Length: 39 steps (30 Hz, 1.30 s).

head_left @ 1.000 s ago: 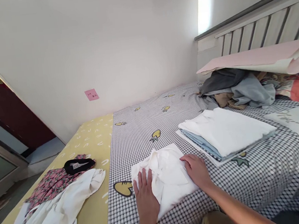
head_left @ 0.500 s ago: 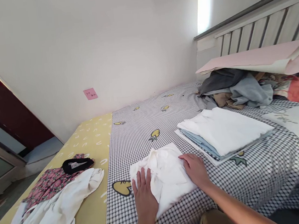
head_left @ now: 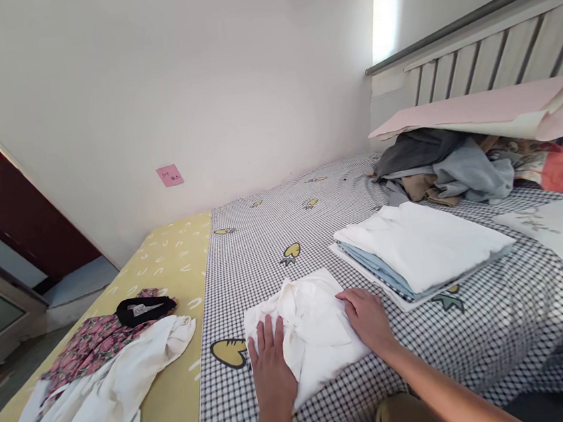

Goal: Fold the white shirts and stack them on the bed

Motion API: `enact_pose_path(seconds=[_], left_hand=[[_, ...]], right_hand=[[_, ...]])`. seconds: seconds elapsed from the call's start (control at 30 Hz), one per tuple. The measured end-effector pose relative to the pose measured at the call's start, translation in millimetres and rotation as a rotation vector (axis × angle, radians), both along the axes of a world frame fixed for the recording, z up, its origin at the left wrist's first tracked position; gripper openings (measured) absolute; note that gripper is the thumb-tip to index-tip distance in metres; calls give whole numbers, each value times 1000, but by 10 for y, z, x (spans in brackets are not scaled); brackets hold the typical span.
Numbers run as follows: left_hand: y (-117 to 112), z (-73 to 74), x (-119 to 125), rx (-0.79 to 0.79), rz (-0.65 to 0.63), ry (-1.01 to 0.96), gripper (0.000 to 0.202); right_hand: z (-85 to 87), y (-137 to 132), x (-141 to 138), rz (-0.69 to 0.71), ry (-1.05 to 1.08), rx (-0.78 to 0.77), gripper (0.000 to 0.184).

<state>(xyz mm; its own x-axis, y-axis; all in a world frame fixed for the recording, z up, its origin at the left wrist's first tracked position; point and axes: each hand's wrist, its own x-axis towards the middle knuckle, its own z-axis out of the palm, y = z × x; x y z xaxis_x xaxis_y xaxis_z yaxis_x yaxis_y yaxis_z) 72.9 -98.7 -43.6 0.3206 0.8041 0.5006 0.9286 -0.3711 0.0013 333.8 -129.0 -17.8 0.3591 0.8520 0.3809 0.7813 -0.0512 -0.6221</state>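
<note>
Two hands lie on a folded white garment [head_left: 319, 331] near the front edge of the bed [head_left: 266, 253], on its checked sheet. My left hand [head_left: 272, 366] is flat and released, fingers spread, pressing the garment's left edge. My right hand [head_left: 368, 319] rests open on its right side, fingers loosely curved, gripping nothing. The garment looks thin, soft and light, rumpled at the middle. I judge it would flop and come unfolded if lifted by one corner, so the two side edges, under all layers, seem the best hold. A neat stack [head_left: 421, 250] of folded clothes sits near on the right; loose clothes [head_left: 102, 377] lie well apart on the left.
</note>
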Motion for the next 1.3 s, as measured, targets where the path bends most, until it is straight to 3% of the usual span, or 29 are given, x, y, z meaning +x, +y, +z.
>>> enact_pose_path(seconds=[0.37,0.93,1.3], left_hand=[[11,-51,-18,67,-7,18,65],[23,-52,-23,14,-17,-2,66],[-4,30,-4,-11,-11,-1,64]], right_hand=[[0,0,-3,-3,6,1,38],[4,-4,3,-1,-11,-10,37],[1,-4,-3,-13,-31,-10,37]])
